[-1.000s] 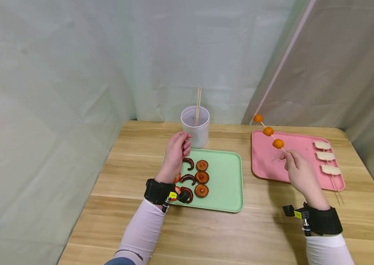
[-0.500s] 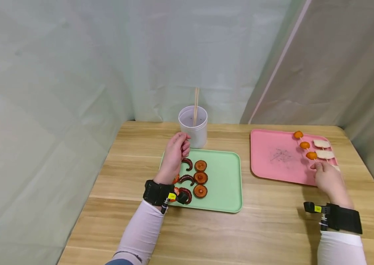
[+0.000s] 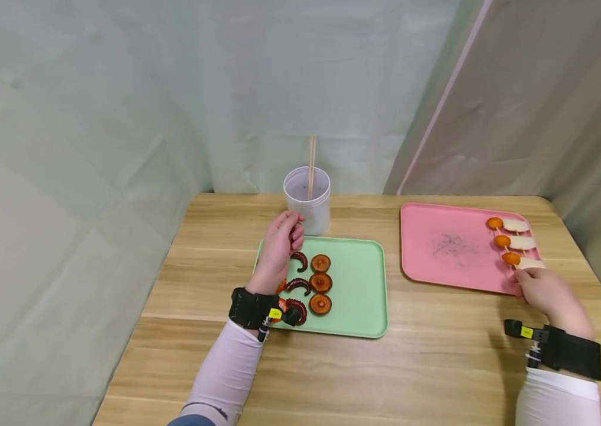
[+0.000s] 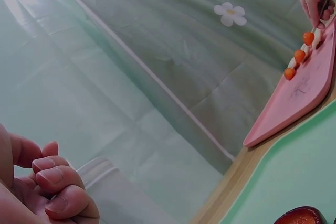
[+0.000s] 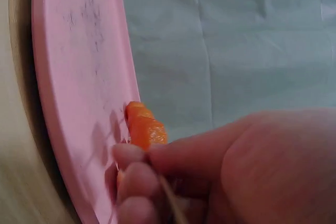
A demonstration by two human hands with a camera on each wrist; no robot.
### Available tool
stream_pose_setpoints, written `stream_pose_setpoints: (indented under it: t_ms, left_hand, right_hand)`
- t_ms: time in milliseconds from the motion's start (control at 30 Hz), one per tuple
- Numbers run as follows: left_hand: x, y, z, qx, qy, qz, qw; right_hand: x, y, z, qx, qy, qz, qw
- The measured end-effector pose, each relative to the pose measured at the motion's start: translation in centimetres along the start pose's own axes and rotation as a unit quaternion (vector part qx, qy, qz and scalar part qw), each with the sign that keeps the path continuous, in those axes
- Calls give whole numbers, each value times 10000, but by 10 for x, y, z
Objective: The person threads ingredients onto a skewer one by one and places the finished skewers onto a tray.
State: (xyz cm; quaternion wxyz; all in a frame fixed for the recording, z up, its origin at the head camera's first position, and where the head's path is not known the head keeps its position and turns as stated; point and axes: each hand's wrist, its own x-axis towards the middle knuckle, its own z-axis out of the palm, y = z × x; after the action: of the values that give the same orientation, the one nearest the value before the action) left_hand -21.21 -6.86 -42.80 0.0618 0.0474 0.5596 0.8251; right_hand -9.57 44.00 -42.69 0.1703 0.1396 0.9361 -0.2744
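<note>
At the right end of the pink tray (image 3: 417, 242), my right hand (image 3: 551, 296) pinches the lower part of a thin wooden skewer (image 5: 170, 198). Three round orange pieces (image 3: 502, 241) are threaded along it, close over the tray. Right beside them lies another skewer with flat white pieces (image 3: 522, 242), its lower end hidden by the hand. My left hand (image 3: 279, 245) hovers over the left part of the green tray (image 3: 359, 290), near the white cup (image 3: 316, 217). Its fingers hang loosely curled with nothing between them, as the left wrist view also shows.
On the green tray are brown mushroom caps (image 3: 320, 283), dark red curled tentacles (image 3: 298, 285) and red pieces (image 3: 281, 286) partly hidden by the left arm. A few bare skewers (image 3: 312, 160) stand in the cup. Curtains hang behind the wooden table (image 3: 332, 378).
My right hand has carried the orange skewer rightward and lowered it from a raised tilt to beside the white-piece skewer. The left hand has stayed in place.
</note>
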Motion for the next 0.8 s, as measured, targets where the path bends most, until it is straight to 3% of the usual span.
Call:
stream_pose_setpoints:
  t_ms: [300,800]
  left_hand:
    - [-1,1,-1,109,25,22,9999]
    - [-1,3,-3,64,7,82,9999]
  right_hand:
    - [-2,-4,7,211,-158,301,9992]
    - [-11,-9,-3,-166,-244,568,9980]
